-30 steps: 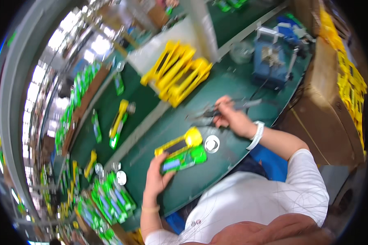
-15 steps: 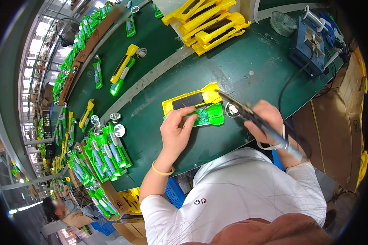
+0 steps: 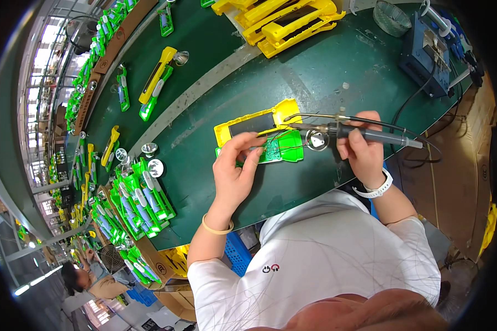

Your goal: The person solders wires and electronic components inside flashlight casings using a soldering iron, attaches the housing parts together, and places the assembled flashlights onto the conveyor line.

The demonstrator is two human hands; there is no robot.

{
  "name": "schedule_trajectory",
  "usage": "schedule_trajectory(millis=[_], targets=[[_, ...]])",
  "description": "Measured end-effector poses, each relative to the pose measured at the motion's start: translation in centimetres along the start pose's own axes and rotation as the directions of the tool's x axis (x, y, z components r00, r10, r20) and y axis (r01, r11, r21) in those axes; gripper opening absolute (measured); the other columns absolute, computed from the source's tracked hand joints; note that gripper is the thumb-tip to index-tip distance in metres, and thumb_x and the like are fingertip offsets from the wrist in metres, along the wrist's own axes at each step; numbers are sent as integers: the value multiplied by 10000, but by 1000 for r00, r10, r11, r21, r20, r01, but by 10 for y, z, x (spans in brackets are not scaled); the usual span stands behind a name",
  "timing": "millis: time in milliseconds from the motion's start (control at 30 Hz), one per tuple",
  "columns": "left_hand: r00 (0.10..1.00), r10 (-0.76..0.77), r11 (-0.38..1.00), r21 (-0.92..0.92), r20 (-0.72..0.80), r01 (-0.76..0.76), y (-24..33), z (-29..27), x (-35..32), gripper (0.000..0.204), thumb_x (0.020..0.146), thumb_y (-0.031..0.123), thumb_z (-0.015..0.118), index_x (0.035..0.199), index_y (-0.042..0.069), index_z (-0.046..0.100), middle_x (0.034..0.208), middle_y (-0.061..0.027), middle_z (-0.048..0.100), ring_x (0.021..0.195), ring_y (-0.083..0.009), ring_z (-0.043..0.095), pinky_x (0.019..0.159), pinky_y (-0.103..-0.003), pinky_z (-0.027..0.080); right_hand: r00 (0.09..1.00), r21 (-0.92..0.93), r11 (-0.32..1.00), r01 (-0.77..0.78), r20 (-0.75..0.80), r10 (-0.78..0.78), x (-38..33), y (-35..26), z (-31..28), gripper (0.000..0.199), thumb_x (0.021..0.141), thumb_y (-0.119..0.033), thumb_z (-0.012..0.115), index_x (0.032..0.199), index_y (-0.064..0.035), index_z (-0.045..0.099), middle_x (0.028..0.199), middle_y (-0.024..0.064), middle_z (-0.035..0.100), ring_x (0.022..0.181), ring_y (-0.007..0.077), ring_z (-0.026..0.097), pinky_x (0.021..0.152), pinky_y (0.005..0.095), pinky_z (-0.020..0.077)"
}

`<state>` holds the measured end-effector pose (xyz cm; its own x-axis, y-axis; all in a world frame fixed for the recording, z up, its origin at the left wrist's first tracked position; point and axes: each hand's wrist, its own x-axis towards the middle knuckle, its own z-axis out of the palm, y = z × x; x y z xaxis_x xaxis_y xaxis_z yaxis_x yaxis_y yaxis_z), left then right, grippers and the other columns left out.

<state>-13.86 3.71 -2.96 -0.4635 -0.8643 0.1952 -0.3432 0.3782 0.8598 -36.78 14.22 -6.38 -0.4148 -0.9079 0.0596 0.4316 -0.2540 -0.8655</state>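
Observation:
My right hand [image 3: 364, 151] is closed around a soldering iron [image 3: 378, 135] with a thin tube along it. The iron points left, its tip over the seam between a yellow casing half [image 3: 288, 110] and a green casing half [image 3: 292, 148]. A green circuit board [image 3: 272, 149] lies in the green half, with thin wires above it. My left hand [image 3: 234, 165] has curled fingers at the board's left end; what they pinch is too small to make out. A round lamp reflector [image 3: 317, 140] lies beside the green half, below the iron.
Yellow casings [image 3: 298, 27] are stacked at the back. A blue soldering station [image 3: 425, 55] and a glass bowl [image 3: 392, 19] stand back right. Green lamp halves [image 3: 141, 198] fill a box at left; more lamps [image 3: 157, 83] lie beyond a grey strip. Another person [image 3: 88, 278] sits far left.
The soldering iron has swung from a steep slant to nearly level, and my right hand has turned with it. My left hand stays at the board. The whole view has shifted slightly.

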Motion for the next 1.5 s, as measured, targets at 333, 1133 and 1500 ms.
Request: schedule_trajectory(millis=[333,1133,1500], targets=[[972,201,932,280,123,-228,3,1,8,122,755,67,741,850,69,665,815,-71,604,766,-245,567,687,-338,461,993,-71,991,112,50,-108,-11,-7,13,256,935,-48,587,1093,-45,386,788,74,549,579,89,495,522,226,420],[926,-1,897,410,378,-167,27,-19,26,131,690,-19,695,795,11,623,907,-105,554,844,-261,575,723,-340,498,978,-342,936,85,208,-13,0,10,6,172,880,-58,651,913,-25,485,778,0,503,636,42,463,555,214,387],[908,30,894,396,418,-212,30,-21,28,109,711,-18,673,777,-22,587,935,-140,526,824,-306,567,721,-382,497,987,-180,984,-8,158,37,-2,8,0,252,894,-52,654,1002,-53,426,861,1,493,706,32,462,602,198,393]])
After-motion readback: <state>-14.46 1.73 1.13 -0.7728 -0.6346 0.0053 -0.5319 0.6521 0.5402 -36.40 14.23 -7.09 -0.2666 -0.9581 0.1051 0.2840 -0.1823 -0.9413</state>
